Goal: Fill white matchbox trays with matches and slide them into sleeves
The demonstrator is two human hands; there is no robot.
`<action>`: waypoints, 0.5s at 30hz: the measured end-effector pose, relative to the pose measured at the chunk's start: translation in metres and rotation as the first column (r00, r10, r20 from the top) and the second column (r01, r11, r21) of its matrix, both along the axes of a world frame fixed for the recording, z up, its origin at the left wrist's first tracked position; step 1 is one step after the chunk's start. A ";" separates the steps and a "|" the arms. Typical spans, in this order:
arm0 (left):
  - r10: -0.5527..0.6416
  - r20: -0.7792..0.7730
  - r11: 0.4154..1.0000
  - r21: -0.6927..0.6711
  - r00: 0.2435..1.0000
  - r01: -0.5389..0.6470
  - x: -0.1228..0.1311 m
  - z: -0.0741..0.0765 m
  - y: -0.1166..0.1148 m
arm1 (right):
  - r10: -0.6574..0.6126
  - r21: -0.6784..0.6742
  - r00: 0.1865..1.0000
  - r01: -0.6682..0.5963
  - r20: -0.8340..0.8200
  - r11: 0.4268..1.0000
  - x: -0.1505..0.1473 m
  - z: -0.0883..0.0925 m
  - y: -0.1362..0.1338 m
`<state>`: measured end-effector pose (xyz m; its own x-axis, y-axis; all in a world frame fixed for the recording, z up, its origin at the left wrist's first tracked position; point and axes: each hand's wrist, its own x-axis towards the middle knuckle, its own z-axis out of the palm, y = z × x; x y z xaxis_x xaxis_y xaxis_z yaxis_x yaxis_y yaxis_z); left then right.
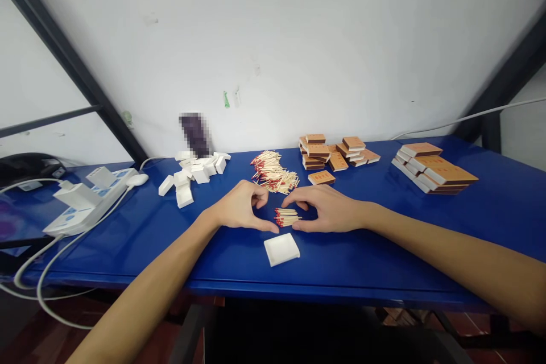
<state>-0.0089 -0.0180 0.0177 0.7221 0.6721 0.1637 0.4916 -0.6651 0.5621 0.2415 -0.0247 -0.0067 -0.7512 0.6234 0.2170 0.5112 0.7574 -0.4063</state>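
Head view: left hand (239,210) and right hand (330,210), grip half-open, touch crosswise match bundle (286,217), heads left.

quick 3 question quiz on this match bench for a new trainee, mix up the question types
1. True or false: the bundle of matches lies on the table between the left hand and the right hand.
2. Fill in: the loose match pile lies on a table whose colour is ___.
3. The single white tray lies:
A) nearer the person than both hands
B) beyond the loose match pile
C) held up in the left hand

Key: 1 true; 2 blue; 3 A
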 end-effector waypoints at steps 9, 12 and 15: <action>0.060 -0.024 0.987 0.151 0.998 -0.056 -0.003 -0.003 0.004 | 0.005 0.001 1.000 -0.005 -0.006 1.000 0.000 0.001 -0.001; 0.051 -0.106 0.988 0.152 0.993 -0.034 0.000 -0.005 0.005 | -0.022 -0.003 1.000 0.022 -0.012 1.000 -0.001 0.000 0.000; 0.043 -0.153 0.991 0.130 0.987 -0.023 0.002 -0.006 0.005 | -0.027 -0.012 1.000 0.027 -0.013 1.000 -0.001 -0.002 0.000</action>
<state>-0.0072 -0.0130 0.0120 0.7234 0.6766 0.1375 0.5888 -0.7086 0.3889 0.2405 -0.0245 -0.0082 -0.7312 0.6461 0.2191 0.5258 0.7383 -0.4224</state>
